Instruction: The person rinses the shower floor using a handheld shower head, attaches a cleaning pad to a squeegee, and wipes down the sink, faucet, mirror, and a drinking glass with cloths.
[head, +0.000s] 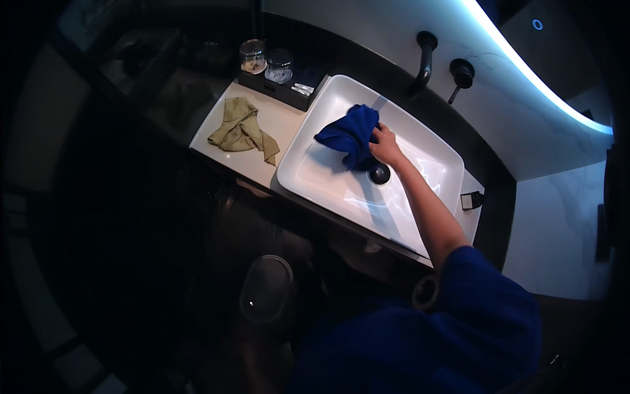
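My right hand (385, 145) reaches into a white rectangular vessel sink (320, 177), fingers gripping the right side of a blue cloth (352, 133). The cloth hangs bunched over the basin floor, and its lower edge comes close to the dark round drain stopper (380, 174). On the pale counter (206, 138) left of the sink lies a crumpled olive-tan cloth (238, 125), apart from my hand. I cannot make out my left hand anywhere in view; the lower left is very dark.
A black tray (275, 91) behind the tan cloth holds two glasses (253, 56) and small white packets (302, 88). A black wall spout (425, 61) and lever handle (461, 74) overhang the sink's back. Right of it stands a small black-and-white item (471, 201). A lit mirror edge (521, 64) curves above.
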Motion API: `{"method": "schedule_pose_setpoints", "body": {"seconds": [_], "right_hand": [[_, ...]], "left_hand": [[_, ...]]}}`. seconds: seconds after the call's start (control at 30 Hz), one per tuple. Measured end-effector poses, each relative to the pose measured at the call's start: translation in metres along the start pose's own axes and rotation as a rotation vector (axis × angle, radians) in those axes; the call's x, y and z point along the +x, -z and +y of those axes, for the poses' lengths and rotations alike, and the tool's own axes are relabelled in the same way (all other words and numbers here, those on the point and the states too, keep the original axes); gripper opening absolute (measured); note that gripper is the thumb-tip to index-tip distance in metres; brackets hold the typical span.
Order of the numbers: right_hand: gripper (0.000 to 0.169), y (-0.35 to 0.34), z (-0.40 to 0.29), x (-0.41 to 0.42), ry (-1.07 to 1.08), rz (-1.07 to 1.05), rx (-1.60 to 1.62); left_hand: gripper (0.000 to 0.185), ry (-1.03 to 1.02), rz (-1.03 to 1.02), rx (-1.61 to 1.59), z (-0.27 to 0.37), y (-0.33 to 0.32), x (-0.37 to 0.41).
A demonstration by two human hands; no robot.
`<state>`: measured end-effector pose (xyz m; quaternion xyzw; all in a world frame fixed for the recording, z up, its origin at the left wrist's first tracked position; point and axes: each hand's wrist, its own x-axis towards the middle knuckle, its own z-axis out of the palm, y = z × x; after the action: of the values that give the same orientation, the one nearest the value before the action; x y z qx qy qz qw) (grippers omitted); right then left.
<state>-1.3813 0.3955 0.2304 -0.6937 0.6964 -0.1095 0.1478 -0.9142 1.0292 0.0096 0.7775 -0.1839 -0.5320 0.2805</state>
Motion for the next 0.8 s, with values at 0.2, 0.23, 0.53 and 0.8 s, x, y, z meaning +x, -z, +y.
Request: {"method": "schedule_pose_setpoints", "body": {"seconds": [0.2,0.23,0.53,0.8], "right_hand": [[0.042,-0.061,-0.026,0.007,-0.09,0.223,-0.15],[0.039,-0.067,-0.032,-0.007,-0.051,0.204,-0.139],[0.031,-0.009,0.07,-0.144,0.218,-0.391,0.097],[0.035,-0.012,0.093,-0.129,-0.413,-0.083,-0.084]], "left_hand": [[0.023,-0.277,-0.127,0.752,-0.026,-0.013,-0.058],[0.023,-0.359,-0.133,0.828,-0.024,-0.015,-0.057],[0.02,0.156,-0.023,-0.315,0.245,-0.089,0.038],[0.019,-0.165,-0.056,-0.135,0.186,-0.08,0.075]]}}
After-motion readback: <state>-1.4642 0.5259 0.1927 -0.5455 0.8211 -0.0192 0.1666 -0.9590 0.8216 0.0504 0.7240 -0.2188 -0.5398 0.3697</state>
